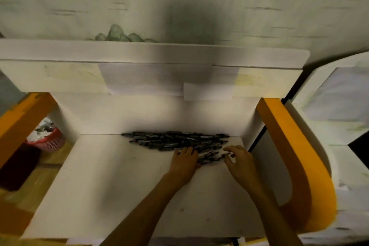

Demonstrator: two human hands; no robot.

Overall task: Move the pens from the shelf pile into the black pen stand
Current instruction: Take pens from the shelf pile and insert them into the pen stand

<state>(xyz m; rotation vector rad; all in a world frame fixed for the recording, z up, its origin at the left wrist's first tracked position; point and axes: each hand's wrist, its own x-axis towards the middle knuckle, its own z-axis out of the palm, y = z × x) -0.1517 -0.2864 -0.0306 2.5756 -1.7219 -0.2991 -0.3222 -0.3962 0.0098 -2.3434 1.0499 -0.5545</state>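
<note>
A pile of dark pens (175, 140) lies along the back of a white shelf (119, 175). A small bunch of pens (211, 157) sits apart at the pile's front right, between my two hands. My left hand (184, 161) rests on the shelf with its fingers flat against the left end of this bunch. My right hand (238, 158) hovers at the bunch's right end with its fingers curved, its fingertips touching the pens. No black pen stand is in view.
Orange side panels (287, 136) frame the shelf on both sides, and a white back wall (159, 114) rises behind the pens. A red basket (50, 140) with crumpled paper stands on the wooden floor at the left, beside a dark object (18, 168).
</note>
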